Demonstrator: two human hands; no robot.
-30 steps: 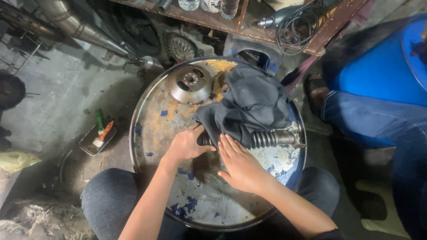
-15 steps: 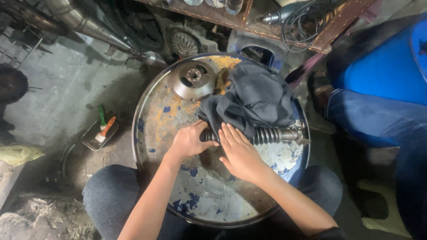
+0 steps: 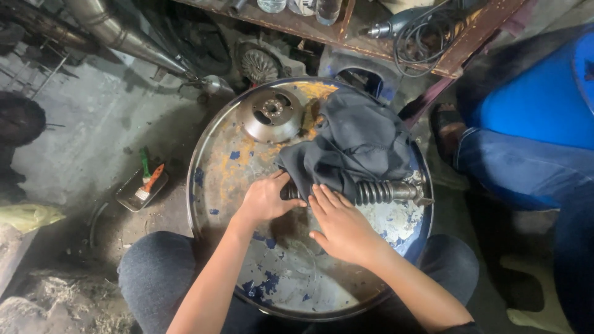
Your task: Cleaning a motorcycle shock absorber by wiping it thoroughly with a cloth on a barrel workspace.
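A ribbed metal shaft part (image 3: 385,192) lies across the round lid of a steel drum (image 3: 216,179), half covered by a dark grey cloth (image 3: 359,139). My left hand (image 3: 266,199) is closed around the left end of the part, under the cloth's edge. My right hand (image 3: 339,224) lies flat with fingers together, its fingertips touching the cloth and the part's middle. A round metal disc (image 3: 271,115) with bolt holes rests on the far side of the lid.
A person in blue (image 3: 532,142) sits at the right. A small tray with a brush (image 3: 143,187) lies on the concrete floor at the left. A power tool with cable (image 3: 408,28) rests on a rusty shelf behind the drum.
My hands stay on the part; the right hand has shifted slightly. The camera view has drifted a little.
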